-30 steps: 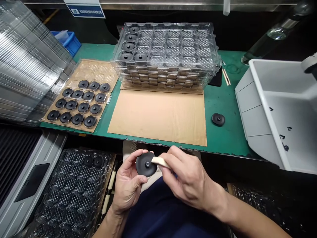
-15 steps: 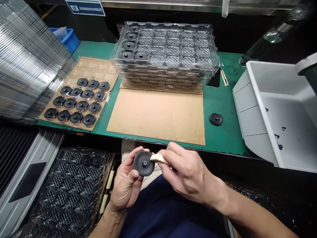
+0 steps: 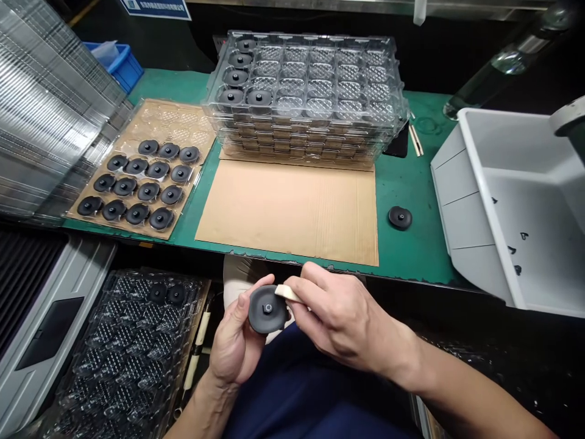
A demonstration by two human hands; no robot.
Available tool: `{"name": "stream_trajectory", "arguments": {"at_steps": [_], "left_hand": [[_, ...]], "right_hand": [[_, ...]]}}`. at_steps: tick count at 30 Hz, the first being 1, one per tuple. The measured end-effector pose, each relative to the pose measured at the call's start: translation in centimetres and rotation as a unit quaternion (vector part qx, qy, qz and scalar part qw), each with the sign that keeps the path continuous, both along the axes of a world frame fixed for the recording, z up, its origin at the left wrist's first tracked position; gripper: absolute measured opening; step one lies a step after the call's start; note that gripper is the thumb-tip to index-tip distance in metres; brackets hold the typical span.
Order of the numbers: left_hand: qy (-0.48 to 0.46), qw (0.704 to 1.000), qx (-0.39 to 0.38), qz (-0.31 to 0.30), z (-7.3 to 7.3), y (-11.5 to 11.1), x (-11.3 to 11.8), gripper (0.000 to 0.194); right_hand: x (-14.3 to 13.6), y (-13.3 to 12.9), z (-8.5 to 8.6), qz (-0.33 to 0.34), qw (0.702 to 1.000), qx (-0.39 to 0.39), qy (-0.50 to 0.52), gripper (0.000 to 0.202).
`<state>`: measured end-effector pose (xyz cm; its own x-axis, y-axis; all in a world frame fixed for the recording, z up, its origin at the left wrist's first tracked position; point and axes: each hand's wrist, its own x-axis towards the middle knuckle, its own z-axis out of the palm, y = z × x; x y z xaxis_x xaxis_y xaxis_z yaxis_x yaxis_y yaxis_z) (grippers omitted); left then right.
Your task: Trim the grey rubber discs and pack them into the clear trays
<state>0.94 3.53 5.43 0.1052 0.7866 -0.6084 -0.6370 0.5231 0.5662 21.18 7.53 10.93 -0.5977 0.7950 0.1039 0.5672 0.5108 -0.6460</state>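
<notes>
Low in the middle of the view, my left hand (image 3: 240, 338) holds a round black part (image 3: 269, 310) with a small raised post at its centre. My right hand (image 3: 340, 314) pinches a cream-coloured piece (image 3: 287, 294), whose tip touches the upper right rim of the black part. Both hands are in front of the bench edge, above my lap. A similar black part (image 3: 400, 217) lies alone on the green bench top, right of a cardboard sheet (image 3: 292, 210).
A clear tray stack (image 3: 315, 110) with several black parts stands behind the cardboard. At left is a tray (image 3: 132, 177) holding several more, beside stacked clear trays (image 3: 50, 103). A grey bin (image 3: 475, 201) stands right. Another tray (image 3: 123, 353) lies below the bench, lower left.
The black part has turned slightly and shifted down a little. My left thumb has moved up to its left edge. The cream piece has moved slightly left along the rim.
</notes>
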Motion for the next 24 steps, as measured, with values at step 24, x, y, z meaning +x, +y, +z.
{"name": "stream_trajectory", "arguments": {"at_steps": [24], "left_hand": [[-0.004, 1.0, 0.016, -0.023, -0.8, 0.6, 0.0, 0.043]], "right_hand": [[-1.0, -0.9, -0.3, -0.026, 0.997, 0.056, -0.044, 0.023]]}}
